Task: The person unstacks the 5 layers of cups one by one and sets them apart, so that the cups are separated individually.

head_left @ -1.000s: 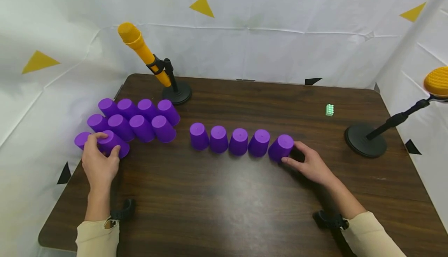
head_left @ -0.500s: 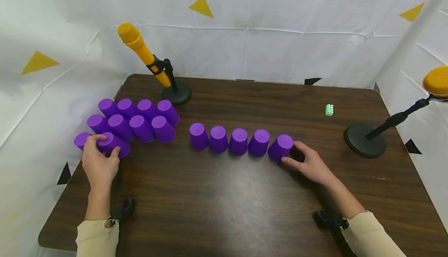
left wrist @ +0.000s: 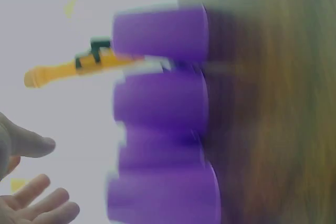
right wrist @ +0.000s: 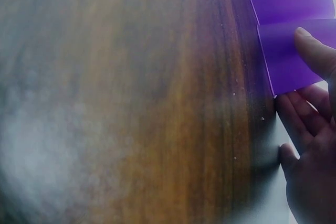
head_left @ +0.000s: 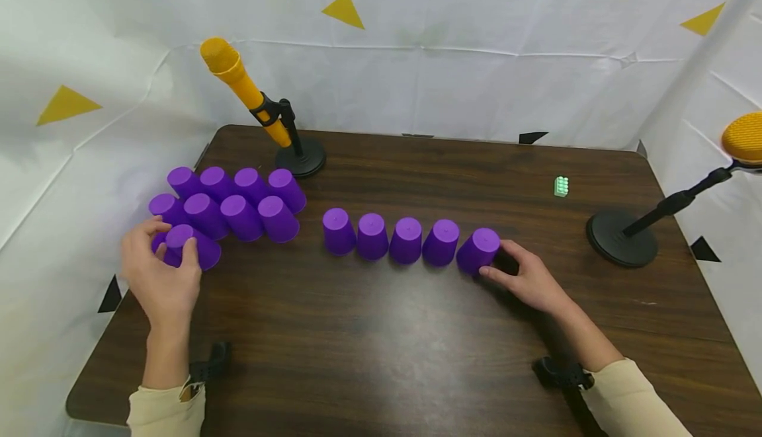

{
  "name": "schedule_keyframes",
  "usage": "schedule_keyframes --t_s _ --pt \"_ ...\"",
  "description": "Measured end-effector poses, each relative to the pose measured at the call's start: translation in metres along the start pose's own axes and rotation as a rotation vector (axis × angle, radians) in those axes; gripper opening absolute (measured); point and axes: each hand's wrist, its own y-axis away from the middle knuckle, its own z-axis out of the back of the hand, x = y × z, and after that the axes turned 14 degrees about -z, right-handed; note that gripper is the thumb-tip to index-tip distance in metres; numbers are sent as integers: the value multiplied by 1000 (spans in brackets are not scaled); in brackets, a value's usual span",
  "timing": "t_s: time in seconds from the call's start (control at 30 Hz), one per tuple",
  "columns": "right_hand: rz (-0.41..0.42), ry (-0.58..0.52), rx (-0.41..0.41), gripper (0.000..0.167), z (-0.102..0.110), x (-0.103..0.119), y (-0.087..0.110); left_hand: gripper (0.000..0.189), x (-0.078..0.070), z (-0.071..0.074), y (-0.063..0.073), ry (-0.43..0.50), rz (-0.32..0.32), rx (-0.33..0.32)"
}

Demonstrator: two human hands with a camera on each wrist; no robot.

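Now I've spread the left hand (head_left: 159, 279) off the front cup (head_left: 206, 250), apparently placed; right hand (head_left: 528, 282) pinches the end cup (head_left: 478, 250).

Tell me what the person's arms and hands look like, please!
The left sleeve and right sleeve are plain and cream-coloured, leaving some arm bare. A black gadget is worn by each cuff: the left gadget and the right gadget. The left hand and right hand wear no gloves.
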Motion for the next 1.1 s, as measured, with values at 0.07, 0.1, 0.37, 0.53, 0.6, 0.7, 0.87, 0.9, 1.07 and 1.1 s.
schedule_keyframes --t_s 0.07,0.1,0.37,0.53,0.6,0.7,0.87,0.9,1.07,1.1 --pt "1 0 -1 48 0 0 0 31 -14 -7 1 67 -71 -14" --pt "2 -1 -2 48 0 0 0 30 -22 -12 2 110 -102 -5" --pt "6 -11 -7 47 1 0 -1 43 -74 -67 32 348 -218 360" --pt "-4 -17 8 49 1 1 0 52 -85 -97 45 393 -199 544" --pt "-7 -17 10 49 1 1 1 54 -86 -106 47 406 -197 564" --pt "-7 -17 9 49 0 0 1 54 -87 -117 48 420 -198 554" --pt "-5 -12 3 49 0 -1 0 48 -87 -128 47 421 -219 525" --pt "-6 -11 4 49 0 -1 0 47 -87 -129 47 421 -218 526" --pt "-9 -9 7 50 0 -1 0 43 -89 -131 47 411 -194 535" --pt "-8 -9 7 50 0 -1 1 42 -90 -131 47 406 -190 536"
